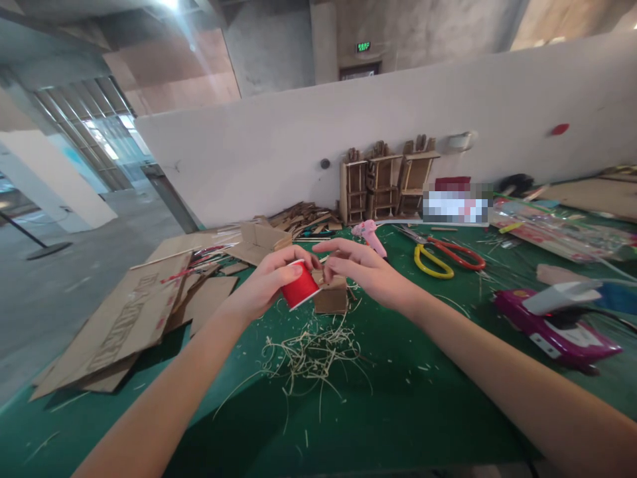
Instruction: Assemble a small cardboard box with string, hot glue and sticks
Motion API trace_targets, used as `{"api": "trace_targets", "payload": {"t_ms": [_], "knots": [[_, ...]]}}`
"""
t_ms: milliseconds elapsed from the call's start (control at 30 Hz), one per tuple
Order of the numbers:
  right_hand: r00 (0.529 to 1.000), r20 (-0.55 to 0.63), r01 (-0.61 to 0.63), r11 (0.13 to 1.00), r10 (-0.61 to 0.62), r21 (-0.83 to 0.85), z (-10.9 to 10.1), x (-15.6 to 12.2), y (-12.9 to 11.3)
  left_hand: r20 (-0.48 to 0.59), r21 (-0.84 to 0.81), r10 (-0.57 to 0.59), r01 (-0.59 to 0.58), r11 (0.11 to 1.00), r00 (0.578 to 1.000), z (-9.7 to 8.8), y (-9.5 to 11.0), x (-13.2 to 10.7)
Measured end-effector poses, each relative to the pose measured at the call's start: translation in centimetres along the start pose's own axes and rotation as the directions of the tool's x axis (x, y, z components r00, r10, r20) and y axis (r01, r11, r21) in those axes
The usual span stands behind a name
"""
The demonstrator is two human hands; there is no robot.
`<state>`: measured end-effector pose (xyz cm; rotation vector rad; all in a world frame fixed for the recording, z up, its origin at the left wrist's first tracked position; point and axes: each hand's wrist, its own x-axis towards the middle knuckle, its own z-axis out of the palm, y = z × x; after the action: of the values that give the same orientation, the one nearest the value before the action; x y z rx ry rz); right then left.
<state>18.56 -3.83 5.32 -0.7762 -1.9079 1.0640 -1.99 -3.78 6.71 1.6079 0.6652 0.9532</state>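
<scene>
My left hand (pixel 269 282) is closed round a small red paper cup (pixel 298 285), tipped on its side with the mouth toward me. Just right of the cup stands a small cardboard box (pixel 331 297) on the green table (pixel 398 398). My right hand (pixel 361 265) hovers over the box, fingers curled and pinched at its top edge beside the cup; what they pinch is too small to tell. A tangle of thin straw-like shavings (pixel 311 352) lies on the table just in front of the box.
Flattened cardboard sheets (pixel 129 312) hang over the table's left edge. Behind my hands lie a pink glue gun (pixel 371 234), yellow-and-red scissors (pixel 442 255) and small cardboard shelf models (pixel 383 182) against the white wall. A magenta tool (pixel 557 322) sits at right.
</scene>
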Motion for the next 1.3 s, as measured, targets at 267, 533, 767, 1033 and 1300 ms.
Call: {"api": "trace_targets", "payload": {"t_ms": [267, 533, 767, 1033, 1300], "knots": [[0.995, 0.074, 0.04, 0.969, -0.059, 0.244, 1.4, 0.7, 0.9, 0.082, 0.331, -0.008, -0.019, 0.944, 0.997, 0.1, 1.5, 0.6], [0.999, -0.002, 0.033, 0.988, -0.034, -0.149, -0.7, 0.7, -1.4, -0.011, 0.459, 0.056, -0.045, 0.887, 0.998, -1.5, 3.1, 1.0], [0.99, 0.13, 0.018, 0.85, 0.059, -0.526, -1.4, -0.2, -3.0, -0.261, 0.608, 0.168, 0.027, 0.793, 0.951, -1.6, 2.0, 1.1], [0.997, -0.034, 0.022, 0.703, -0.066, -0.71, -3.4, -0.3, -2.7, -0.552, -0.282, -0.085, -0.089, 0.955, 0.829, -3.6, -0.7, 1.4], [0.972, -0.199, -0.05, 0.713, -0.127, -0.7, -5.4, -0.9, -1.7, -0.675, -0.048, 0.025, -0.078, 0.996, 0.737, -7.3, -3.7, 0.1]]}}
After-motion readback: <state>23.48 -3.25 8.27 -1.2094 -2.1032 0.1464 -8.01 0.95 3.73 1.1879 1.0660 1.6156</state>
